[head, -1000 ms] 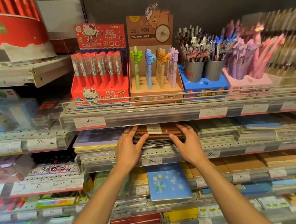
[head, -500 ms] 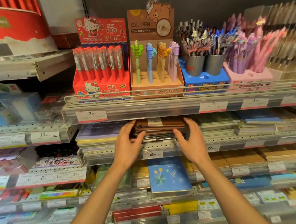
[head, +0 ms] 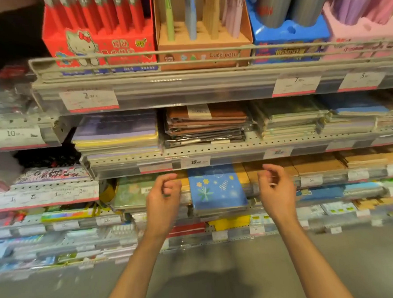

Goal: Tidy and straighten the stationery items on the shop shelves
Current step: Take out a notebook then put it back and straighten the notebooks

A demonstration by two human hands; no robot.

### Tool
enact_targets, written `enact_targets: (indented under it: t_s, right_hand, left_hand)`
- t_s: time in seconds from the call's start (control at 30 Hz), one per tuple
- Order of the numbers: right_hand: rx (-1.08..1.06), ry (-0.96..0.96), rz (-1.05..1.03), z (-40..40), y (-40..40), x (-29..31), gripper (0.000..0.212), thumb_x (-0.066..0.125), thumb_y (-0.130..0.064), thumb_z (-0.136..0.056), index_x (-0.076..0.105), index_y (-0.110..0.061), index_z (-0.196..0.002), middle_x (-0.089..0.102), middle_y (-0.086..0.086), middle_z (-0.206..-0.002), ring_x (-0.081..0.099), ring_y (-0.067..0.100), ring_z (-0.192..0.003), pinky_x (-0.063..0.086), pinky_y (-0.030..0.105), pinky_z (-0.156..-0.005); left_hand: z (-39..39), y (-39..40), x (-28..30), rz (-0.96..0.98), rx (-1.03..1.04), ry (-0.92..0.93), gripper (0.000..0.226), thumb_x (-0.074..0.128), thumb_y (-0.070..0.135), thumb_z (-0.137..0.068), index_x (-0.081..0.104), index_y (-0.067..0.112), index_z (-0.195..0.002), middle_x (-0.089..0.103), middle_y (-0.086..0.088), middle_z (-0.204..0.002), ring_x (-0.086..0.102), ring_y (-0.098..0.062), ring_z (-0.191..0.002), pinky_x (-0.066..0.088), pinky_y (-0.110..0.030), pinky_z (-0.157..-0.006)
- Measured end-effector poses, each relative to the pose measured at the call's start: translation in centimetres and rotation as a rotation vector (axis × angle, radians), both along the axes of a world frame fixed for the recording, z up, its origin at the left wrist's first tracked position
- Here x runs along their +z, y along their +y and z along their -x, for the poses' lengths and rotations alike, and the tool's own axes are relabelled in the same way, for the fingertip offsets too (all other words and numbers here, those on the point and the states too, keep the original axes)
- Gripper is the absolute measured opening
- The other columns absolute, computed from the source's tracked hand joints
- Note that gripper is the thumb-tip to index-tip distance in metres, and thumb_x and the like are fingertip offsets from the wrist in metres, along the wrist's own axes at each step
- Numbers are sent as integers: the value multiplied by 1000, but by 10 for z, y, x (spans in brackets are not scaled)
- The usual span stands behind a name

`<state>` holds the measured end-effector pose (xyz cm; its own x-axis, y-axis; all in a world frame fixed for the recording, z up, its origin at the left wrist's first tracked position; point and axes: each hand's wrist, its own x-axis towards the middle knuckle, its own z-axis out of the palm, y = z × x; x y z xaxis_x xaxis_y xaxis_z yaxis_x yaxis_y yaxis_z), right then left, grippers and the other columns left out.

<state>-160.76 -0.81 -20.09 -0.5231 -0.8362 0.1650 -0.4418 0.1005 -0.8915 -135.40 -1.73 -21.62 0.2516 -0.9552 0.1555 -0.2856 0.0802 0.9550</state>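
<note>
We take the blue notebook (head: 217, 188) with the flower on its cover as the thing in hand: it lies on the third shelf down, on top of a stack, with its near edge jutting out past the shelf lip and its sides a little skewed against the rows beside it. Our left hand (head: 163, 194) hangs just to its left and our right hand (head: 276, 185) just to its right, both with fingers loosely curled and holding nothing, neither touching the cover as far as we can tell. To do this well, we judge it best to bring both palms flat against the two long sides, square the cover to the shelf edge, then slide it back until it sits flush with the greenish notebook (head: 134, 193) on the left and the tan stacks (head: 317, 167) on the right. The wrapping looks slick, so a light, even push should serve better than a pinch. Directly above sits the brown wrapped stack (head: 208, 123), looking fairly squared between the purple and yellow pile (head: 117, 134) and the pale green pile (head: 287, 119). The price strip (head: 195, 162) overhangs the blue notebook's far end, so our knuckles have little room there. Higher up, the wire rail (head: 140, 60) fronts the pen boxes, well clear of us.
</note>
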Motion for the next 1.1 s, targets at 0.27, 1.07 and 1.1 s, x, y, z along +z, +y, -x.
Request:
enact_targets:
  t_s: [0.27, 1.07, 1.1]
  right_hand:
    - [144, 40, -393, 5, -45, -61, 20, 55, -18, -97, 68, -9, -110, 69, 10, -103, 64, 28, -95, 53, 39, -87]
    - [266, -50, -474, 2, -67, -78, 23, 64, -15, -95, 61, -12, -118, 61, 0, -98, 58, 21, -90, 43, 26, -80]
    - [279, -59, -474, 1, -62, -75, 14, 64, -13, -95, 62, -15, -108, 63, -2, -94, 58, 19, -85, 45, 24, -76]
  left_hand:
    - [27, -46, -58, -256, -77, -193, 17, 66, 24, -90, 66, 24, -107, 62, 0, -107, 62, -16, -93, 53, -35, -89]
    - [37, -63, -63, -519, -204, 138, 25, 64, -7, -87, 64, 18, -82, 69, -5, -86, 67, -30, -91, 56, -50, -86]
    - [36, -58, -61, -529, -212, 143, 23, 65, -6, -87, 62, 16, -85, 68, -4, -85, 67, -29, -91, 57, -49, -85]
